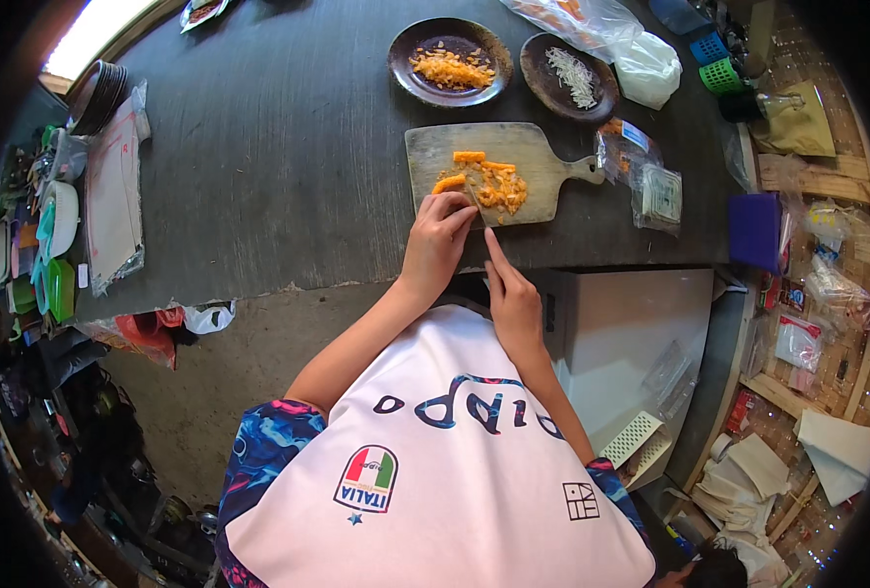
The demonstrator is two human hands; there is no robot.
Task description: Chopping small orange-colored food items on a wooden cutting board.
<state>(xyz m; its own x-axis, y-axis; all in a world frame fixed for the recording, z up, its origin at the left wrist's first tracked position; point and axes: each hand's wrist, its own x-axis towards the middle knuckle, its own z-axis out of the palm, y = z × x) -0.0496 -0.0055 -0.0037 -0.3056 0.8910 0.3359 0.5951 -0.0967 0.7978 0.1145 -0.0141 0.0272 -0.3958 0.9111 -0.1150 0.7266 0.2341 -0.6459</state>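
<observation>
On a wooden cutting board [482, 140], my left hand [441, 226] pins an orange food stick [449, 184] with bent fingertips. My right hand [514, 298] grips a knife, its handle mostly hidden in the palm and its index finger stretched along it. The thin knife blade [477, 207] lies close beside my left fingertips. To the right of the blade is a heap of chopped orange pieces [502, 192]. Two more orange sticks [468, 156] rest above them. Beyond the board, a dark round plate [405, 81] carries more chopped orange bits.
A smaller dark plate [538, 70] with white shreds stands beside plastic bags [648, 70]. Small packets [659, 197] lie right of the board handle. Stacked dark plates [98, 97] and wrapped sheets [117, 195] sit at the table's left. A white cabinet [633, 323] is below right.
</observation>
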